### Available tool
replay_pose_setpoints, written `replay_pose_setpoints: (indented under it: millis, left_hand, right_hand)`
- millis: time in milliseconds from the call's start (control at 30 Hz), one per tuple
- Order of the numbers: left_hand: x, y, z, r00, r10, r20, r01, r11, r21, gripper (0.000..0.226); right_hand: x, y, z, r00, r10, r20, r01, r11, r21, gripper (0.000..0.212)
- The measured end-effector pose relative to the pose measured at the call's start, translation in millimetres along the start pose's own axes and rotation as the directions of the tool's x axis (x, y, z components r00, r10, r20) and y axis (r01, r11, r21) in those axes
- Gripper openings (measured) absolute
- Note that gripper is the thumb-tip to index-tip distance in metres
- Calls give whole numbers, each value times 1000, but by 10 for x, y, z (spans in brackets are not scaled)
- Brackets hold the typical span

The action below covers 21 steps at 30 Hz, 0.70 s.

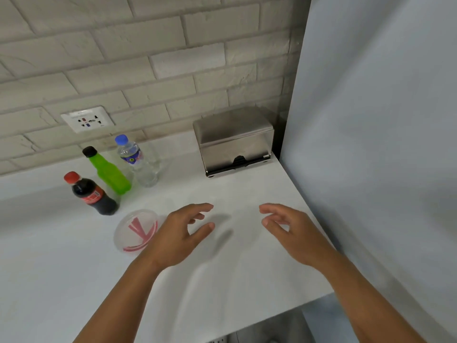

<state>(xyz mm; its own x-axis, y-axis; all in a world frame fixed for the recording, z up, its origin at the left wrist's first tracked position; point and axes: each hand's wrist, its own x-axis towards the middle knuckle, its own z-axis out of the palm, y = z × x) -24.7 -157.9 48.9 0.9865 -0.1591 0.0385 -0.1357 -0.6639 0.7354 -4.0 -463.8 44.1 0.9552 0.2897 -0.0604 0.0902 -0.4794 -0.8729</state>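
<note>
Right rim of clear container [125,233] hidden under left hand [181,233]. Forearms [118,305] cut off at bottom edge. Label on water bottle [132,157] unreadable; possibly a glass [152,169] beside it.

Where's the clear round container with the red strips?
Head view, left of centre on the white counter: the clear container sits just in front of the cola bottle, its right edge hidden behind the left hand.

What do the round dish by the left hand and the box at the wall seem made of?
Round dish: probably thin clear plastic, glossy; the red strips show through it. Box: likely brushed stainless steel; grey with soft, dull reflections.
</note>
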Motion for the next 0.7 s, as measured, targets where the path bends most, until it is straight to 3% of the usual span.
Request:
replay_pose_setpoints:
  millis: [200,333,567,700]
  left_hand:
    - [-356,-313,-317,982,53,-182,-40,997,70,32]
    - [-544,-706,-674,962,-19,-273,46,995,94,42]
    - [-745,-1298,-1003,984,-110,-142,92,987,-129,78]
    - [-739,-1406,-982,995,-78,-62,61,969,-237,76]
  right_hand:
    - [-236,-46,520,1000,32,-1,-32,999,-32,25]
    - [-217,-215,978,999,35,11,-35,998,-49,26]
    - [-77,-533,1657,999,15,38,-14,999,-41,32]
    - [-3,-697,1927,997,-47,65,53,995,-85,42]
